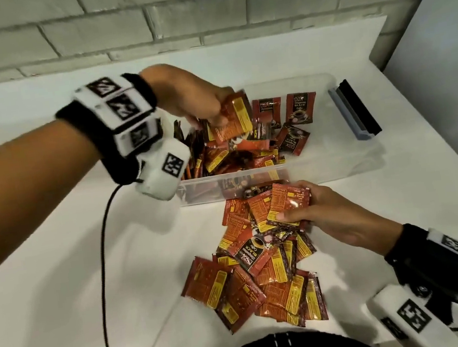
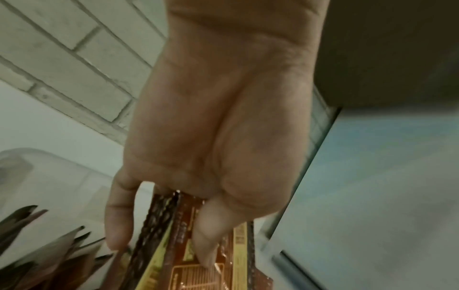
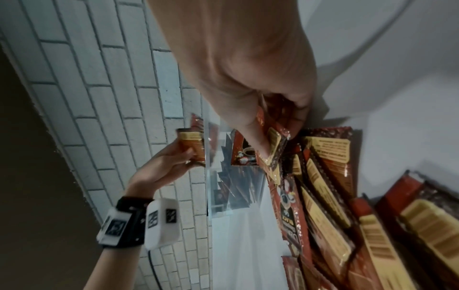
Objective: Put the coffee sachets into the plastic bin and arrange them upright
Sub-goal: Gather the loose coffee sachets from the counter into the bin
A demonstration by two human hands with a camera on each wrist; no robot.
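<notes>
A clear plastic bin (image 1: 346,168) stands on the white table, with many red coffee sachets (image 1: 237,157) inside; some at its left end stand on edge. Over the bin my left hand (image 1: 207,109) pinches a small stack of sachets (image 1: 234,121), also seen edge-on as held sachets (image 2: 174,245) under the thumb. In front of the bin my right hand (image 1: 308,209) grips a few sachets (image 1: 281,205) at the top of a loose pile (image 1: 264,273). In the right wrist view the thumb (image 3: 258,141) presses on those gripped sachets (image 3: 275,145).
A blue and black bar-shaped tool (image 1: 355,111) lies right of the bin. A black cable (image 1: 104,277) hangs from my left wrist across the table. A grey brick wall (image 1: 143,18) runs behind the table. The table's right edge is close to the tool.
</notes>
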